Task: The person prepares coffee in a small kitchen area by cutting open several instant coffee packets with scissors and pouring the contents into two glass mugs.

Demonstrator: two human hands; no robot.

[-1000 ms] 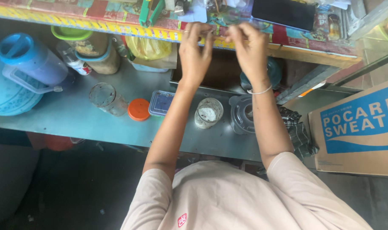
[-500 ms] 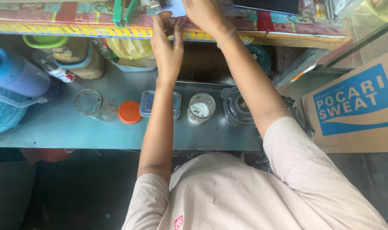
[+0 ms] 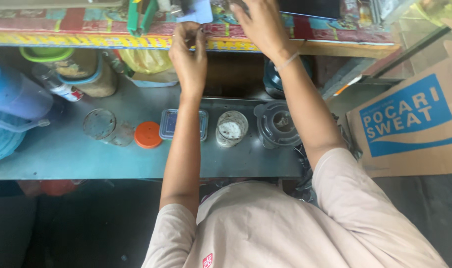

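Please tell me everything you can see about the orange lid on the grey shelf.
The orange lid is round, looks like plastic, and lies flat on the grey shelf. It sits between a tipped glass jar on one side and a clear lidded box on the other; it seems to touch the jar. No hand touches it, and the person's left forearm passes beside the box.
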